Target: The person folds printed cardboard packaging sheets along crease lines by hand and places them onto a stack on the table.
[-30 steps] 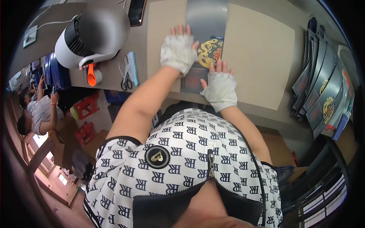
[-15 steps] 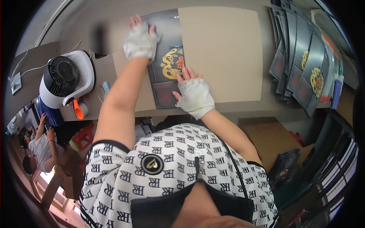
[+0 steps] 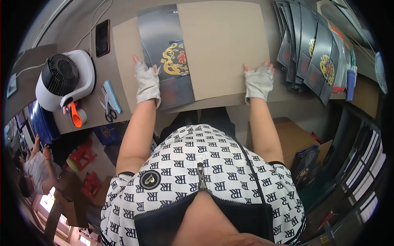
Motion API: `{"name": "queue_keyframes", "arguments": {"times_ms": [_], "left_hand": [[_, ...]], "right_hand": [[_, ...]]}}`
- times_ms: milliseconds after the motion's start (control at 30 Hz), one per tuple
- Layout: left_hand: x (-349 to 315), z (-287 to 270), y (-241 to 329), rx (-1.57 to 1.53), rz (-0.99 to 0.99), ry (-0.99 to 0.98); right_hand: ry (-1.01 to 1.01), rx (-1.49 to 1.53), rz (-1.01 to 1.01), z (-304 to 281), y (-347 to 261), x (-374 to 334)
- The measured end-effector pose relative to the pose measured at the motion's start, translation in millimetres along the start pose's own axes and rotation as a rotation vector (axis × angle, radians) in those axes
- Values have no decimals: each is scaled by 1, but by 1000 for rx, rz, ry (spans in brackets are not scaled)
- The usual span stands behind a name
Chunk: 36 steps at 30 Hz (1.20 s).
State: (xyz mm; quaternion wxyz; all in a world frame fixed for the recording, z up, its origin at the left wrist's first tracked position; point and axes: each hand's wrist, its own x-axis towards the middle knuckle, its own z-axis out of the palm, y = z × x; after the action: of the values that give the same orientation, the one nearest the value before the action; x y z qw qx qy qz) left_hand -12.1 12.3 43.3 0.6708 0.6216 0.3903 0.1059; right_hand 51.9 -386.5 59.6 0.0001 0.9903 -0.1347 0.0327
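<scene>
We find both hands in white fingerless gloves, well apart above the near side of the table [image 3: 106, 70]. The left hand [image 3: 147, 80] lies at the left edge of the dark panel [image 3: 161, 37], back upward, one finger extended and the thumb set apart; we cannot tell whether it grips anything. The right hand [image 3: 259, 81] is part-open at the right edge of the beige sheet [image 3: 225, 49], thumb and fingers separated; we cannot tell whether it has hold of that edge.

The panel, bearing a gold and red emblem [image 3: 174, 58], lies lengthwise on the table, its near end by the table's front edge. Beige material shows on both sides of it; the wider area is to the right.

To the left we record a phone [image 3: 102, 38], a white and black fan [image 3: 83, 78], a light blue cutter [image 3: 113, 97] and black-handled scissors [image 3: 110, 115]. To the right stand overlapping dark panels [image 3: 305, 37].
</scene>
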Motion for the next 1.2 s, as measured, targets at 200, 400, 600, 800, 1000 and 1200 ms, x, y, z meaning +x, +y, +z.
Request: {"name": "queue_keyframes", "arguments": {"times_ms": [200, 400, 600, 800, 1000, 1200], "left_hand": [[-17, -5, 6, 1156, 641, 98], [-21, 19, 17, 1232, 848, -5], [-19, 10, 5, 1307, 797, 33], [-30, 16, 34, 1432, 756, -34], [-29, 19, 29, 1464, 781, -38], [-27, 15, 23, 1469, 824, -16]], "right_hand": [[0, 34, -111, -28, -19, 25], [-331, 11, -49, 2, 45, 110], [-381, 222, -418, -56, 36, 102], [35, 243, -978, -116, -49, 6], [-51, 303, -1053, -75, -116, -40], [-159, 132, -1085, -78, -139, -32]]}}
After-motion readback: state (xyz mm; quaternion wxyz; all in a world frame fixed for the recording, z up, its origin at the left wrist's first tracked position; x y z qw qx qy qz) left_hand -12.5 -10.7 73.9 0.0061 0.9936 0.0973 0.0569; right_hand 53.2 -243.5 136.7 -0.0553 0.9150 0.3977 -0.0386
